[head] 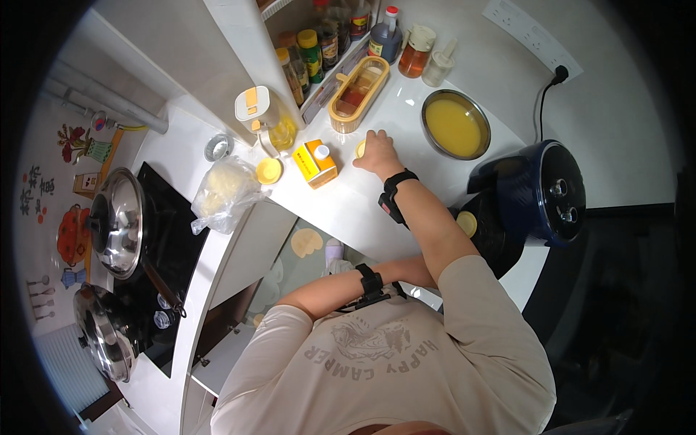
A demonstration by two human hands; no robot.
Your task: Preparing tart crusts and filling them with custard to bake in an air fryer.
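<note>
My right hand [379,152] reaches over the white counter [356,201], its fingers curled around the edge of a small pale yellow tart shell [360,148], mostly covered by the hand. My left forearm crosses under the right arm, which hides my left hand. Left of the right hand stands an orange and yellow carton [315,163] with a white cap. Another tart shell [269,171] lies near the counter's edge. Beyond the right hand is a steel bowl [423,117] of yellow liquid. One more tart shell [466,223] shows at the black air fryer basket [492,234].
A blue air fryer [524,185] stands on the right. On the left are a clear plastic bag [224,193] of pale pieces, foil cups [219,147] and an oil jug [266,119]. A seasoning box [356,95] and bottles line the back. Lidded pans [117,223] sit on the black cooktop [174,244].
</note>
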